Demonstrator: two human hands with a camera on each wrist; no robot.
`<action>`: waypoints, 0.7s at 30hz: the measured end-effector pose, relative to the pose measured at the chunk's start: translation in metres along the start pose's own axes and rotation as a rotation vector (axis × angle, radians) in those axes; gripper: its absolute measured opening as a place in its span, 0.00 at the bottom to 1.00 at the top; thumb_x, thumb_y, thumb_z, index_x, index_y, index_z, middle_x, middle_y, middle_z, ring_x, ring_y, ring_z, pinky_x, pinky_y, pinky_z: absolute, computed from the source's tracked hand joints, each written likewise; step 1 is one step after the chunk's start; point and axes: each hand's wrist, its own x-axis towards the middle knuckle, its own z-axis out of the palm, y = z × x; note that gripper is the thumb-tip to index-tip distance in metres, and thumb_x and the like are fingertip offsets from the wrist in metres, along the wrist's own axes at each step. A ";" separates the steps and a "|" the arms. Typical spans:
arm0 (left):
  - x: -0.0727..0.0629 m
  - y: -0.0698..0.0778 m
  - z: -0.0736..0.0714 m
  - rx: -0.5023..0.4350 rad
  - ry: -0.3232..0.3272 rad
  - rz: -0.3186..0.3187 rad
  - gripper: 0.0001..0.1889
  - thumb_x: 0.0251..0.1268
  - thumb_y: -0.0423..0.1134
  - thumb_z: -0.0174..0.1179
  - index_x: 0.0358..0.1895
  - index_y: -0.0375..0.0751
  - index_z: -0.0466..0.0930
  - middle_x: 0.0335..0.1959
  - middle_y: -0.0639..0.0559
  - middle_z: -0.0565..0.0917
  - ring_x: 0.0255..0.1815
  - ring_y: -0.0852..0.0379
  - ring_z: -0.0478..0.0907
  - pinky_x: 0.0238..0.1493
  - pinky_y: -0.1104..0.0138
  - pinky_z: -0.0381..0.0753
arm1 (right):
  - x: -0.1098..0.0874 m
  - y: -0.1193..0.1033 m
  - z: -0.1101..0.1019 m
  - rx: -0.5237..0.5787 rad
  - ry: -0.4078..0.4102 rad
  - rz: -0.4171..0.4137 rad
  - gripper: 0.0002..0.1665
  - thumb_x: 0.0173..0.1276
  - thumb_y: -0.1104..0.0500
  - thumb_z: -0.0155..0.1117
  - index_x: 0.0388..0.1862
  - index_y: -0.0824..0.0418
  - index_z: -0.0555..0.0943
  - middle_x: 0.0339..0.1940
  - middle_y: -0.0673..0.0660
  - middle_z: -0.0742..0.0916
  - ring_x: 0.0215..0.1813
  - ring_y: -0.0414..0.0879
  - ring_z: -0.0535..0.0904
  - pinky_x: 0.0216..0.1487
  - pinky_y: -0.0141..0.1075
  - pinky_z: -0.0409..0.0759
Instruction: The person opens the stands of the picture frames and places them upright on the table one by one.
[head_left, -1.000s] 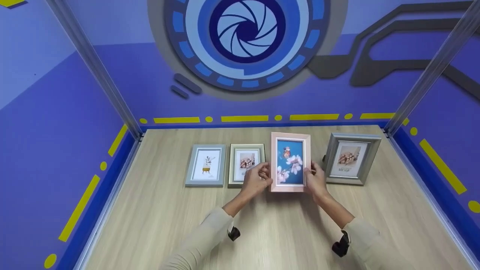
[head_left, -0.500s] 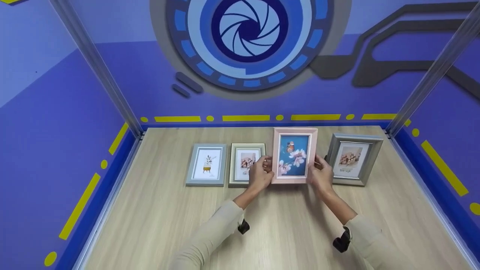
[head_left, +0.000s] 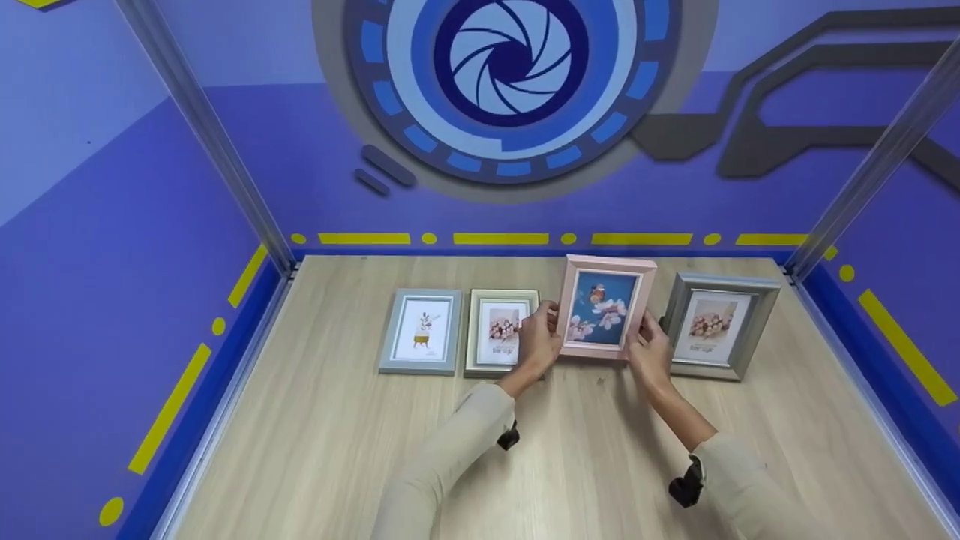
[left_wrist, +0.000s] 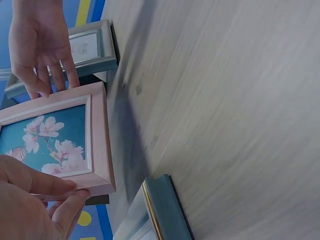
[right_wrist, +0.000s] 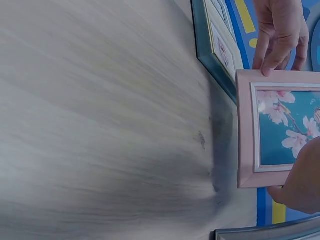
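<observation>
Pink frame (head_left: 611,263) moved higher in head view, bird-and-blossom picture (head_left: 602,307) inside.

I can read no words, brands or numbers from here. A small line of lettering (head_left: 504,349) sits under the bouquet picture inside the rectangular pale-gold picture frame (head_left: 501,330), and similar small print (head_left: 702,349) stands below the bouquet picture in the rectangular silver-grey picture frame (head_left: 709,328); both are too blurred for me. On the blue-purple back wall (head_left: 300,157), I see a round blue-and-white camera-aperture symbol (head_left: 511,64).
</observation>
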 end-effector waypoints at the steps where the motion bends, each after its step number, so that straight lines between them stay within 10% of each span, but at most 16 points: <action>1: 0.000 0.001 0.005 -0.002 -0.009 -0.001 0.19 0.52 0.16 0.59 0.46 0.35 0.80 0.33 0.43 0.88 0.36 0.49 0.86 0.37 0.66 0.84 | -0.001 0.002 -0.003 0.000 0.003 0.004 0.33 0.78 0.66 0.49 0.80 0.69 0.59 0.74 0.74 0.72 0.76 0.65 0.69 0.76 0.52 0.69; 11: 0.003 0.003 0.033 0.060 -0.014 0.025 0.19 0.52 0.14 0.57 0.46 0.35 0.78 0.37 0.42 0.89 0.37 0.49 0.87 0.40 0.62 0.87 | 0.007 0.013 -0.018 0.037 -0.005 0.034 0.42 0.72 0.70 0.50 0.83 0.66 0.51 0.79 0.71 0.67 0.80 0.63 0.63 0.80 0.52 0.62; 21: -0.004 -0.010 0.030 0.091 0.050 0.105 0.07 0.63 0.22 0.58 0.43 0.31 0.76 0.34 0.38 0.86 0.36 0.44 0.86 0.38 0.56 0.87 | 0.004 0.016 -0.003 -0.027 -0.035 -0.017 0.44 0.72 0.70 0.54 0.83 0.65 0.51 0.79 0.72 0.66 0.80 0.65 0.62 0.79 0.56 0.63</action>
